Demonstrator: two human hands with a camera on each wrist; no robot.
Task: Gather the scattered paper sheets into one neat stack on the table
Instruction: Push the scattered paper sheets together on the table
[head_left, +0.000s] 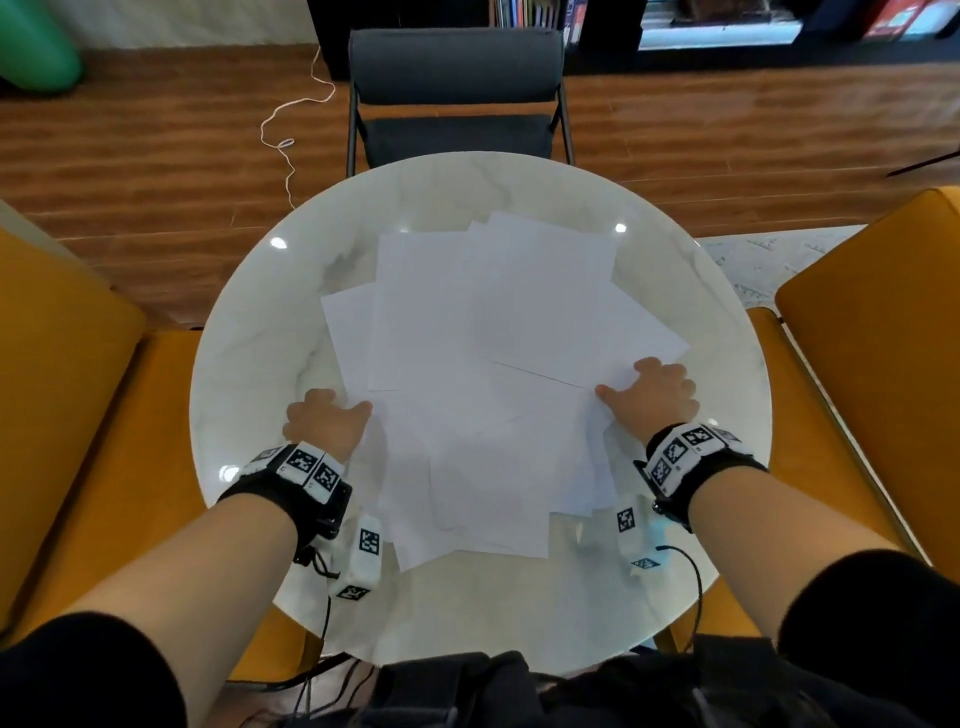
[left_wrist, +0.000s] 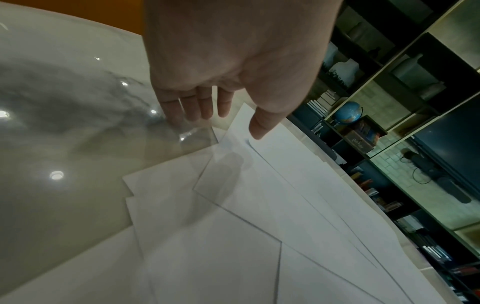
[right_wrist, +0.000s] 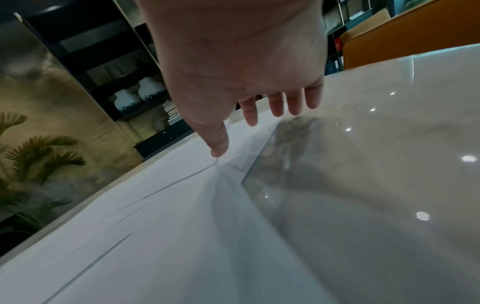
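Several white paper sheets (head_left: 483, 364) lie fanned and overlapping across the middle of the round marble table (head_left: 249, 364). At the pile's left edge my left hand (head_left: 324, 421) hovers with fingers straight and spread (left_wrist: 205, 107), its thumb over the paper. My right hand (head_left: 657, 397) is at the pile's right edge, fingers relaxed (right_wrist: 276, 105), thumb tip touching a sheet's corner (right_wrist: 219, 152). Neither hand grips a sheet. In the wrist views the sheets (left_wrist: 259, 226) (right_wrist: 155, 236) spread out below the palms.
A dark chair (head_left: 457, 98) stands at the table's far side. Orange chairs flank it on the left (head_left: 62, 364) and right (head_left: 878, 322). Dark bookshelves (left_wrist: 402, 123) fill the background. A white cord (head_left: 291, 119) lies on the wooden floor.
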